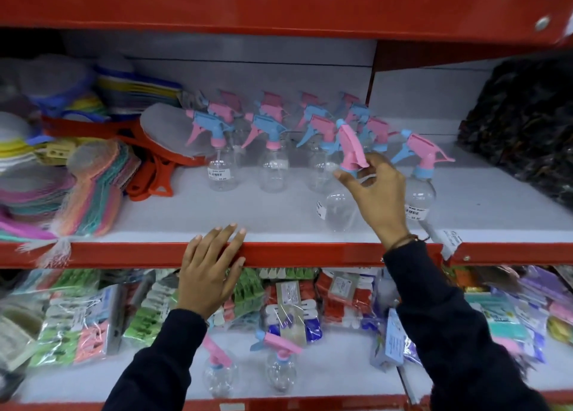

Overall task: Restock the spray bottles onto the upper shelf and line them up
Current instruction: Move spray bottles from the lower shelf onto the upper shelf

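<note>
On the upper shelf (186,212) several clear spray bottles with pink and blue trigger heads stand in rows (273,150). My right hand (375,193) grips the neck of one clear bottle (339,209) with a pink head, tilted, just in front of the rows. Another bottle (420,190) stands to its right. My left hand (210,271) rests flat, fingers apart, on the shelf's red front edge. Two more spray bottles (280,370) stand on the lower shelf, one of them (218,373) further left.
Stacked mesh strainers and orange plastic handles (148,175) crowd the upper shelf's left side. A dark bagged bundle (527,125) fills its right end. Packets of clothes pegs (155,305) line the back of the lower shelf. A red shelf (279,4) overhangs above.
</note>
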